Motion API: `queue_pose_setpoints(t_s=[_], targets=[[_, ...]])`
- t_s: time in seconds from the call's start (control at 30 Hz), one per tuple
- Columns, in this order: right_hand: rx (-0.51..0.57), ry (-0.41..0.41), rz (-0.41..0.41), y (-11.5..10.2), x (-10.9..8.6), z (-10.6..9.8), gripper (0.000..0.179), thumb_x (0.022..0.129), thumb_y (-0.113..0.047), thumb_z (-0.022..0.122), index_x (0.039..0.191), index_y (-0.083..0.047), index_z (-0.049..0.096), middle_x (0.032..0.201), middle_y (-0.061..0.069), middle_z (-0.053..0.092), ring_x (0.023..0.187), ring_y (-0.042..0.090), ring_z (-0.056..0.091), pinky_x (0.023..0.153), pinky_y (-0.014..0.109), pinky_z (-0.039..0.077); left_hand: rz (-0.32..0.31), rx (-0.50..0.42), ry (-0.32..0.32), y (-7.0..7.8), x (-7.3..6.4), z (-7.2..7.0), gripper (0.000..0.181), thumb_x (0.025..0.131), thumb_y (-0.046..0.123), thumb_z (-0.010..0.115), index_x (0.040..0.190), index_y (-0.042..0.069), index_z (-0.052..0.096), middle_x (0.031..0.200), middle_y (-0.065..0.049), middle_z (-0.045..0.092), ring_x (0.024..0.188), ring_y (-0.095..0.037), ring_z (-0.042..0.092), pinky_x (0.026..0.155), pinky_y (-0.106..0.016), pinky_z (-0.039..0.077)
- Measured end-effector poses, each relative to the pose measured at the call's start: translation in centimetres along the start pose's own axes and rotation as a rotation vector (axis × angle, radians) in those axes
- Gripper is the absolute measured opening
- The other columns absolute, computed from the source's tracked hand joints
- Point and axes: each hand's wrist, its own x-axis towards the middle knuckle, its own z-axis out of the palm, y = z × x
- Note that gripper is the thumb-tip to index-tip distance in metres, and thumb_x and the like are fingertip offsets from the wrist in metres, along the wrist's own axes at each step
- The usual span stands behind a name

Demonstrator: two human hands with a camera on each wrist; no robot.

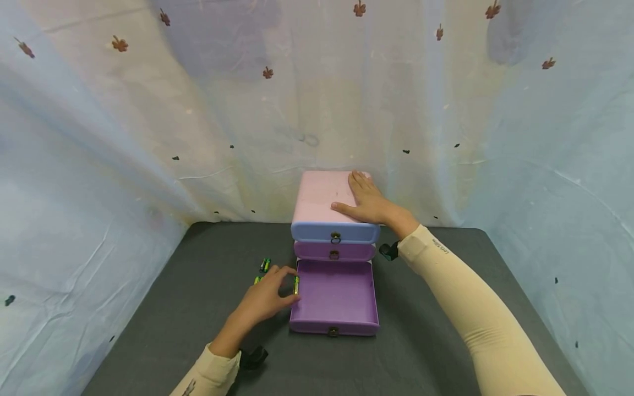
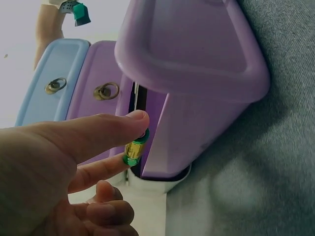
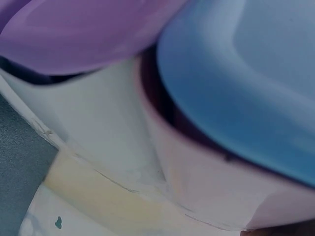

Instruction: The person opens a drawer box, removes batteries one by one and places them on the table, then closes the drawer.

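Observation:
A small drawer cabinet with a pink top (image 1: 322,192) stands at the back of the table. Its bottom purple drawer (image 1: 337,291) is pulled out toward me, and no contents show in it. Between thumb and index fingertip my left hand (image 1: 264,294) pinches a green and yellow battery (image 2: 134,150) at the drawer's left side wall. My right hand (image 1: 369,203) rests flat on the pink top with fingers spread. More batteries (image 1: 265,265) lie on the table beyond the left hand, partly hidden by it.
Above the pulled-out drawer are a blue drawer front (image 1: 312,232) and a purple drawer front (image 1: 312,251), each with a ring pull. The dark grey table (image 1: 426,330) extends around the cabinet. Behind it hangs a pale patterned sheet (image 1: 322,110).

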Motion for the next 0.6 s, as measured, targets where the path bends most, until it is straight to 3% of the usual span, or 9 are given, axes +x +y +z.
queue_pose_setpoints(t_s=[0.3,0.6], targets=[[-0.008,-0.006,0.001,0.3,0.0,0.2,0.111,0.104,-0.071,0.048,0.168,0.005,-0.001,0.178,0.023,-0.006,0.166,0.032,-0.009,0.132,0.046,-0.007,0.023,-0.018,0.009,-1.3,-1.2,-0.9,0.051,0.092,0.035,0.089,0.136,0.024,0.065,0.104,-0.008,0.054,0.070,-0.015,0.045,0.054,-0.032,0.036],[-0.005,-0.018,0.012,0.2,0.0,0.0,0.112,0.103,-0.073,0.046,0.169,0.004,-0.003,0.178,0.021,-0.008,0.166,0.030,-0.010,0.132,0.045,-0.008,0.027,-0.033,-0.002,-2.9,-2.1,-1.8,0.053,0.093,0.030,0.088,0.139,0.021,0.064,0.104,-0.009,0.052,0.072,-0.015,0.044,0.056,-0.031,0.036]])
